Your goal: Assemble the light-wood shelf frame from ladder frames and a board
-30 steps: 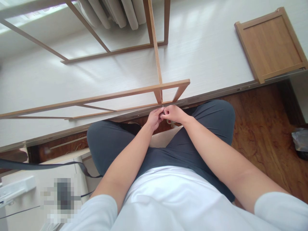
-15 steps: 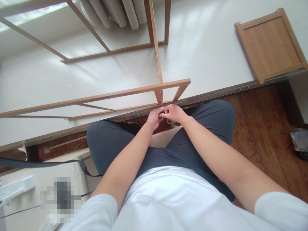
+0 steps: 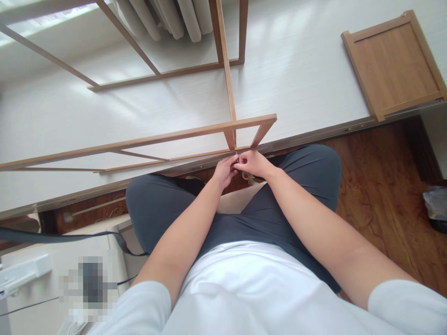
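Close together at the near edge of the white surface, my left hand (image 3: 225, 170) and my right hand (image 3: 254, 164) are both closed, their fingertips nearly meeting. Pinched between them is a small thin rod (image 3: 238, 158), mostly covered by fingers and too small to name. Just beyond my hands stands a light wooden frame (image 3: 167, 136) made of slim bars. Its near right corner, with an upright bar (image 3: 228, 88), is right above my fingertips.
A wooden panel (image 3: 398, 65) with a raised border lies on the white surface (image 3: 296, 70) at the right. Pale folded curtains (image 3: 167, 18) hang behind the frame. At lower left is a light desk (image 3: 35, 302) with a dark strap (image 3: 70, 236). A plastic bag (image 3: 436, 202) is on the wooden floor.
My right hand's fingers have shifted very slightly around the thin rod. The wooden frame and the panel stay where they were.
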`<state>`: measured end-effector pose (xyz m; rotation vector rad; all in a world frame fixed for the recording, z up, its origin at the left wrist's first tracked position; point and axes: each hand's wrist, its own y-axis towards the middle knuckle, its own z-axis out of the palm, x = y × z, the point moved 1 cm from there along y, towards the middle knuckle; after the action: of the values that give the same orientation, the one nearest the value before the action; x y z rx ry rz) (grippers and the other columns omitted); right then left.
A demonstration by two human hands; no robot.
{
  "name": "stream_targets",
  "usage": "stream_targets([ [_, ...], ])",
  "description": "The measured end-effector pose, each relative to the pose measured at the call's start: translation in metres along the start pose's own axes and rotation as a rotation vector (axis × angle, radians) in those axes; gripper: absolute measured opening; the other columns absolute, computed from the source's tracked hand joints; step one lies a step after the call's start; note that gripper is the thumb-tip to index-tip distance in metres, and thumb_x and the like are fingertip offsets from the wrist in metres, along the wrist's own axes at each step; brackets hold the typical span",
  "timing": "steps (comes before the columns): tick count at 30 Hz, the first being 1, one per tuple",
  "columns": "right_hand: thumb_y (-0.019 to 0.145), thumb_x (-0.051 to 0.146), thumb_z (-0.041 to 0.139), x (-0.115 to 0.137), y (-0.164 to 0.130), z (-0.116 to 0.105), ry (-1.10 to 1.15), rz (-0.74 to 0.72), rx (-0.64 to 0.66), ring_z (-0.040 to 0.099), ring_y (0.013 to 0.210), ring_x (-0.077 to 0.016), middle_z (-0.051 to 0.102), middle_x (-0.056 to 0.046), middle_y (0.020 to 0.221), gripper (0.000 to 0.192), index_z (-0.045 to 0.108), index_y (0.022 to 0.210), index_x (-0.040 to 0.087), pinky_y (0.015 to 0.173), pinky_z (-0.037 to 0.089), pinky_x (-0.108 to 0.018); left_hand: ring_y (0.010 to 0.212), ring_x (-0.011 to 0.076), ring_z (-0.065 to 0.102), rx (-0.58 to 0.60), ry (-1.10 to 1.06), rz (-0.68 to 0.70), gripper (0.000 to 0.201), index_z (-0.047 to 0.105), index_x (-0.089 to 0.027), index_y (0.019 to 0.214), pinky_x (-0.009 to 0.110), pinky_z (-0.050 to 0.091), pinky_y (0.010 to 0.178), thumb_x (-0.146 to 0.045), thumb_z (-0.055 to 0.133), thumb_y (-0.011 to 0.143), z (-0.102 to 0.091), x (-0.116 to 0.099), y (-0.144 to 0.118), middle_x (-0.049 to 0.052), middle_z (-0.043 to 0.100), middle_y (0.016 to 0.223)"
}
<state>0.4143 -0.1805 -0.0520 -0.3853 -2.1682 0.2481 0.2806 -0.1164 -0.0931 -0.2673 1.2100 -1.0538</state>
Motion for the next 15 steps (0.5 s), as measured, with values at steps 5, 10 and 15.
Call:
stream_targets([
  [5,0.078,0.032,0.064,-0.0018,-0.0001,-0.0023,0.045,-0.009,0.009,0.053,0.060,-0.0133,0.062,0.000,0.061,0.019,0.058,0.066,0.018,0.058,0.035,-0.025,0.065,0.0106,0.057,-0.003,0.002,-0.008,0.030,0.072,-0.018,0.083,0.022,0.036,0.054,-0.040,0.085,0.068,-0.0011,-0.0003,0.0005,0.004,0.070,0.081],
  [10,0.079,0.030,0.064,-0.0059,0.0010,-0.0038,0.062,0.024,0.035,0.055,0.060,-0.0135,0.063,0.000,0.063,0.017,0.060,0.069,0.018,0.058,0.036,-0.024,0.062,0.0084,0.055,-0.013,-0.008,-0.019,0.029,0.072,-0.018,0.083,0.021,0.036,0.053,-0.037,0.087,0.066,-0.0017,-0.0016,0.0001,0.002,0.069,0.080],
  [15,0.084,0.031,0.064,-0.0097,0.0019,-0.0037,0.146,0.044,0.113,0.056,0.061,-0.0134,0.067,-0.001,0.069,0.016,0.064,0.075,0.018,0.060,0.039,-0.024,0.061,0.0081,0.055,-0.015,-0.009,-0.014,0.031,0.072,-0.018,0.083,0.021,0.037,0.053,-0.037,0.088,0.065,-0.0015,-0.0018,-0.0008,0.002,0.068,0.077],
])
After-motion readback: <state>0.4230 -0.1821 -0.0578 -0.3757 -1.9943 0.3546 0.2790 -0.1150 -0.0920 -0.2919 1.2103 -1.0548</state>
